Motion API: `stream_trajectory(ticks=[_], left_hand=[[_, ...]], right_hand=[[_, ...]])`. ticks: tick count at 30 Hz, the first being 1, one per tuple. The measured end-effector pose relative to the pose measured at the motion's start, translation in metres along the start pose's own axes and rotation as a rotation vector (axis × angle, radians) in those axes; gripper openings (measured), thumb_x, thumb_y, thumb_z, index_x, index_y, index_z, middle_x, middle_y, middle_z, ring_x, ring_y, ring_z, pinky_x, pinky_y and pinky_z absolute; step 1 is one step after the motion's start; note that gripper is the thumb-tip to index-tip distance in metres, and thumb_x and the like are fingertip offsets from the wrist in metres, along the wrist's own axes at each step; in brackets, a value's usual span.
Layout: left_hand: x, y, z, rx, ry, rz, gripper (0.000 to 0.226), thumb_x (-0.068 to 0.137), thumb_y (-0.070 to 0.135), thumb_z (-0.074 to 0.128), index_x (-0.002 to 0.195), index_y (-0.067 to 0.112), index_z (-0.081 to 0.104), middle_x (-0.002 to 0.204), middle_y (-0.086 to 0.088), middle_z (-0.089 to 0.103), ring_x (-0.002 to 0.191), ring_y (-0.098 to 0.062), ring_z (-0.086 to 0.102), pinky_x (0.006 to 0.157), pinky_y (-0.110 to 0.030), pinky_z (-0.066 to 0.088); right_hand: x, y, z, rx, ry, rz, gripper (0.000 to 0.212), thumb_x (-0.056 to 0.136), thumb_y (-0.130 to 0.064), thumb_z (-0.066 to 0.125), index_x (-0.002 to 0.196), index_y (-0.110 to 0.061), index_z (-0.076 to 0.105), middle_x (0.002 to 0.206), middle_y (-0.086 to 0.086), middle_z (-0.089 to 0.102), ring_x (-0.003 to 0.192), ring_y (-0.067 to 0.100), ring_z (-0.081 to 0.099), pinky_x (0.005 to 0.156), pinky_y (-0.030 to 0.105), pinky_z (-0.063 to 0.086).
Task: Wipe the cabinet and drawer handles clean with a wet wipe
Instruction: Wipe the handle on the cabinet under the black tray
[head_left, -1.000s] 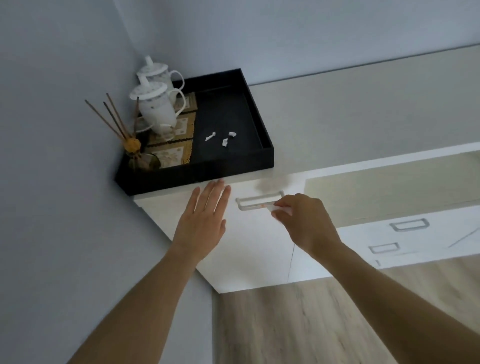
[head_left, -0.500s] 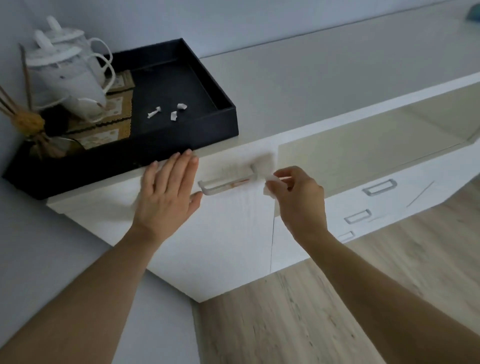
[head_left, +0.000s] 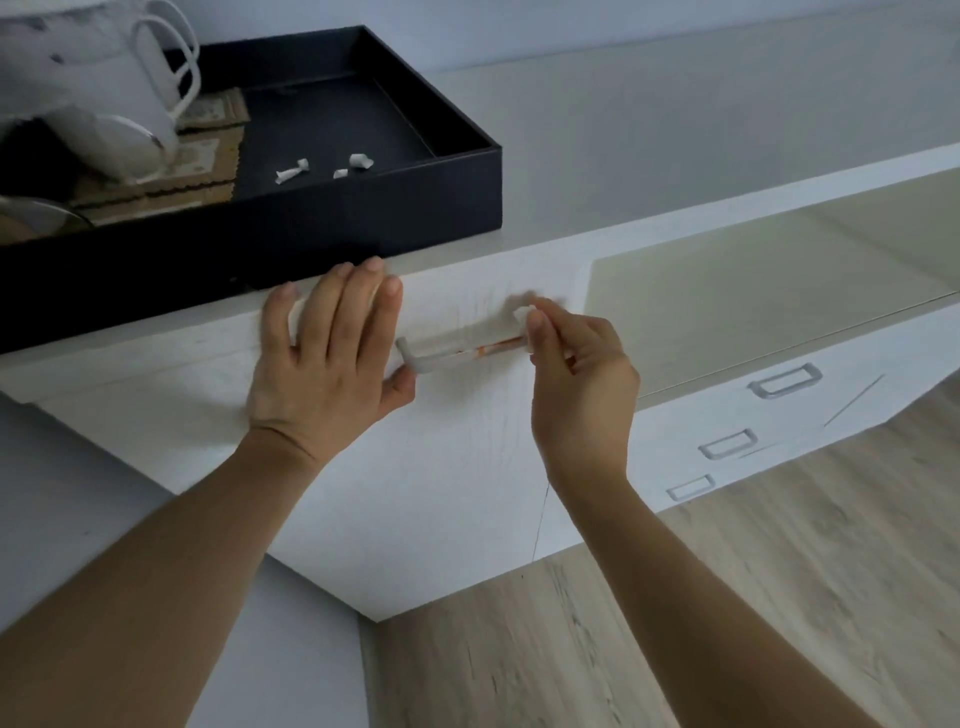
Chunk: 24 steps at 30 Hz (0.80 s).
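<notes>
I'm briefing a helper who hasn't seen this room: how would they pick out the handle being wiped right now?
Find the black tray on the white cabinet top; just below its front edge, on the cabinet front, is the handle, between the two hands. Unlike the three drawer handles further right, it has an orange smear, and the right hand pinches a wet wipe at its right end.

A black tray on the white top

The black tray sits at ten o'clock. Inside are white cups, blurry, maybe two, on brown mats, and three small white scraps. Wood floor lies at five o'clock.
</notes>
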<state>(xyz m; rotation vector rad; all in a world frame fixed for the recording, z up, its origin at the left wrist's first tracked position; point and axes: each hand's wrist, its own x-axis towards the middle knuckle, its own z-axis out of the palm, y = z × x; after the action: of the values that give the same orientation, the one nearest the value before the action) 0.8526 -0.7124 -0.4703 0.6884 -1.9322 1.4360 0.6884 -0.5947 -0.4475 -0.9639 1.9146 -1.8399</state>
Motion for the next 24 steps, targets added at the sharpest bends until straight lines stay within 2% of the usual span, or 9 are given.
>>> stream_trajectory(ticks=[4, 7, 9, 11, 14, 16, 20, 22, 24], left_hand=[[-0.001, 0.002, 0.000, 0.023, -0.002, 0.007, 0.069, 0.089, 0.050, 0.047, 0.133, -0.002, 0.035, 0.134, -0.020, 0.037, 0.120, -0.032, 0.041, 0.101, -0.048, 0.026], [-0.003, 0.002, 0.001, 0.032, -0.004, 0.009, 0.070, 0.089, 0.050, 0.046, 0.135, -0.001, 0.031, 0.135, -0.021, 0.036, 0.121, -0.033, 0.040, 0.103, -0.049, 0.023], [-0.003, 0.001, 0.002, 0.032, -0.001, 0.010, 0.071, 0.090, 0.051, 0.045, 0.136, -0.001, 0.028, 0.135, -0.021, 0.035, 0.121, -0.033, 0.039, 0.103, -0.049, 0.023], [-0.004, 0.001, 0.003, 0.029, -0.002, 0.009, 0.071, 0.091, 0.051, 0.043, 0.137, -0.001, 0.026, 0.136, -0.021, 0.034, 0.122, -0.033, 0.038, 0.104, -0.049, 0.022], [-0.004, 0.002, 0.004, 0.022, 0.001, -0.002, 0.069, 0.091, 0.049, 0.042, 0.136, -0.001, 0.026, 0.136, -0.021, 0.034, 0.122, -0.034, 0.038, 0.105, -0.049, 0.019], [-0.004, 0.003, 0.004, 0.015, 0.002, -0.005, 0.069, 0.091, 0.049, 0.042, 0.136, -0.001, 0.026, 0.136, -0.021, 0.034, 0.122, -0.034, 0.038, 0.105, -0.049, 0.018], [-0.004, 0.004, 0.005, 0.009, 0.008, -0.012, 0.068, 0.092, 0.048, 0.043, 0.136, -0.001, 0.026, 0.136, -0.022, 0.034, 0.121, -0.034, 0.038, 0.104, -0.050, 0.021], [-0.004, 0.004, 0.005, 0.009, 0.004, -0.007, 0.068, 0.092, 0.049, 0.042, 0.136, -0.001, 0.025, 0.136, -0.022, 0.034, 0.122, -0.034, 0.038, 0.103, -0.050, 0.023], [-0.005, 0.004, 0.004, 0.009, -0.006, -0.002, 0.068, 0.093, 0.049, 0.040, 0.136, -0.001, 0.024, 0.136, -0.022, 0.033, 0.122, -0.034, 0.037, 0.103, -0.050, 0.023]], right_hand=[[-0.010, 0.005, 0.004, 0.031, 0.072, -0.033, 0.021, 0.094, -0.021, 0.058, 0.110, -0.020, 0.070, 0.097, -0.006, 0.062, 0.085, 0.004, 0.060, 0.079, 0.007, 0.045], [-0.007, 0.006, 0.006, 0.122, 0.112, 0.038, 0.015, 0.093, -0.023, 0.059, 0.102, -0.022, 0.071, 0.092, -0.005, 0.068, 0.083, 0.001, 0.062, 0.078, 0.009, 0.049], [-0.008, 0.007, 0.008, 0.172, 0.130, 0.077, 0.011, 0.093, -0.026, 0.059, 0.096, -0.023, 0.069, 0.082, -0.008, 0.068, 0.077, -0.001, 0.062, 0.075, 0.009, 0.050], [-0.014, 0.008, 0.010, 0.167, 0.153, 0.072, 0.008, 0.092, -0.026, 0.060, 0.092, -0.022, 0.067, 0.077, -0.004, 0.065, 0.074, 0.002, 0.062, 0.073, 0.010, 0.050], [-0.014, 0.009, 0.009, 0.193, 0.180, 0.060, 0.008, 0.089, -0.018, 0.063, 0.092, -0.018, 0.071, 0.087, -0.002, 0.062, 0.076, 0.009, 0.064, 0.073, 0.008, 0.050], [-0.010, 0.009, 0.007, 0.246, 0.207, 0.096, 0.011, 0.088, -0.017, 0.065, 0.096, -0.015, 0.072, 0.095, -0.003, 0.062, 0.071, 0.005, 0.065, 0.072, 0.009, 0.050], [-0.009, 0.006, 0.005, 0.338, 0.244, 0.129, 0.008, 0.088, -0.021, 0.067, 0.095, -0.018, 0.068, 0.078, -0.011, 0.069, 0.065, 0.007, 0.067, 0.069, 0.020, 0.056], [-0.005, 0.006, 0.007, 0.299, 0.228, 0.092, 0.004, 0.088, -0.022, 0.066, 0.088, -0.020, 0.069, 0.082, -0.001, 0.069, 0.066, 0.008, 0.065, 0.071, 0.023, 0.055], [-0.005, 0.008, 0.008, 0.220, 0.180, 0.018, 0.006, 0.089, -0.024, 0.064, 0.087, -0.025, 0.070, 0.090, -0.001, 0.067, 0.072, 0.006, 0.063, 0.073, 0.018, 0.052]])
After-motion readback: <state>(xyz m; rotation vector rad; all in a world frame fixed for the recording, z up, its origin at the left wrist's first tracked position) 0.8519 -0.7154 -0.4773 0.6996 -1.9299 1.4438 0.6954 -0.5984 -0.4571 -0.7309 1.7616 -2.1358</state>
